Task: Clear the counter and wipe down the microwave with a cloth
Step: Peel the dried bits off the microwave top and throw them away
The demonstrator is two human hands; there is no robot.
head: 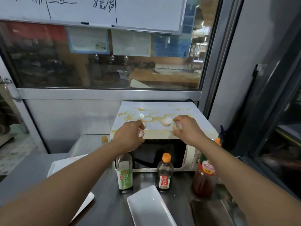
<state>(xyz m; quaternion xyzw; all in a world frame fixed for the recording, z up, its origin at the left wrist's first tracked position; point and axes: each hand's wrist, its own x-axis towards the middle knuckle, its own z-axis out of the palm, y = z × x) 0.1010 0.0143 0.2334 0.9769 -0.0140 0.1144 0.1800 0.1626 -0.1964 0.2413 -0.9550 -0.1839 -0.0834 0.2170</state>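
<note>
Nearest us, a white rectangular dish [149,204] at the counter's [105,207] front edge. Our left hand [130,136] curls its fingers round an eggshell piece [141,133]; our right hand [187,128] pinches another shell half [177,125]. A third shell [166,122] lies between them on the microwave's [156,111] yolk-smeared top. Three sauce bottles [164,173] stand before its door.

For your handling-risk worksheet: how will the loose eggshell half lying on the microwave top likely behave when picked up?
The eggshell half probably crushes easily, being thin, broken shell. It looks light, hollow. Spilled egg around it on the microwave may make it slippery.
</note>
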